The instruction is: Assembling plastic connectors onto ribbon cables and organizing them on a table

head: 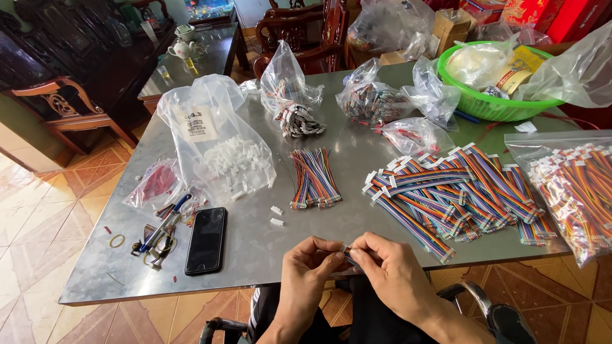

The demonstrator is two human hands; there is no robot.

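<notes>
Both hands, left hand (310, 264) and right hand (387, 267), pinch a ribbon cable (349, 255).

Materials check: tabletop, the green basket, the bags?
Tabletop: looks like sheet metal, probably stainless or galvanised steel; dull grey sheen, soft reflections, folded edge. Green basket: most likely moulded plastic; uniform bright colour, glossy rim, slotted wall. Bags, e.g. the large one: thin clear plastic film, crinkled with glare. Contents show through.

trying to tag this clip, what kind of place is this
Probably a home used for piecework assembly. A metal table holds heaps of rainbow ribbon cables and bags of white connectors, with carved wooden chairs and a tea set behind.
</notes>
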